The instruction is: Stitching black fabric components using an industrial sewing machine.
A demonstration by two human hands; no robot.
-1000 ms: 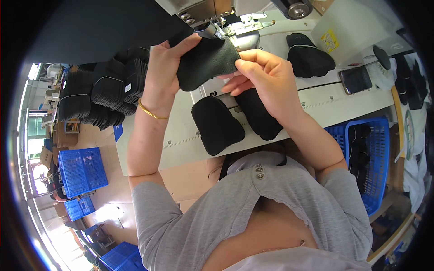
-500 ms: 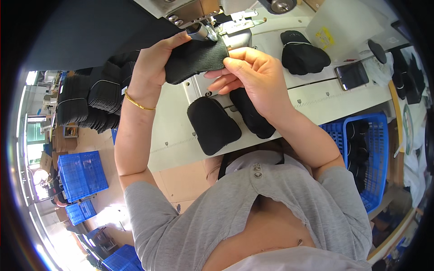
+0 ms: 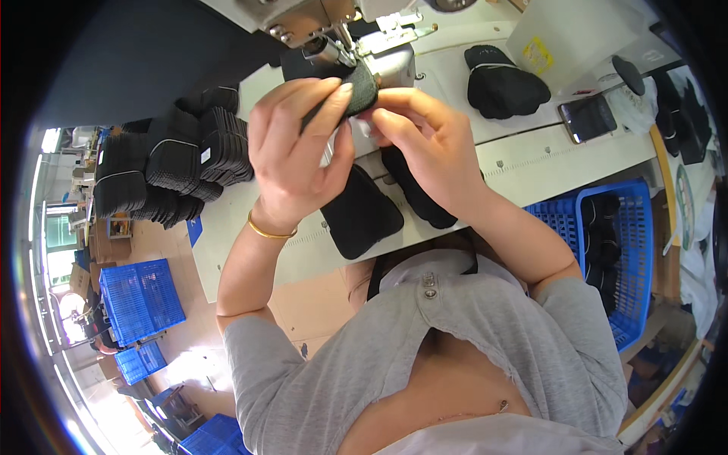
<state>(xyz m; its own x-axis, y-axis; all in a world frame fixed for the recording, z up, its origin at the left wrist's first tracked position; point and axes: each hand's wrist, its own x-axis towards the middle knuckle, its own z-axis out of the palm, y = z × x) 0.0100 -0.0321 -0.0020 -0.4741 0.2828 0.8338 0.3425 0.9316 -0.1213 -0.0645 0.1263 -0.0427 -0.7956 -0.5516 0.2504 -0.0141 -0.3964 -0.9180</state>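
A black fabric piece (image 3: pixel 363 91) lies by the needle and presser foot of a sewing machine (image 3: pixel 345 53), its near edge curled up. My left hand (image 3: pixel 299 144), with a gold bangle at the wrist, grips it from the left, fingers over its top and thumb below. At its right edge my right hand (image 3: pixel 432 144) pinches the fabric between thumb and forefinger; the fingertips are partly hidden. Just below the hands, a black padded piece (image 3: pixel 362 216) rests on the white machine table (image 3: pixel 280 250). A second black piece (image 3: pixel 415 189) sits beside it, partly under my right hand.
Stacks of black fabric pieces (image 3: pixel 174 155) stand to the left. Toward the back right are a tied black bundle (image 3: pixel 506 85), a phone (image 3: pixel 588 119) and a whitish bin (image 3: pixel 576 38). A blue basket (image 3: pixel 637 265) with black pieces stands right; blue crates (image 3: pixel 142 299) are on the floor left.
My left hand has moved in from the fabric's far left edge to its near side, fingers now over it. The fabric has curled and shows less. My right hand stays at its right edge.
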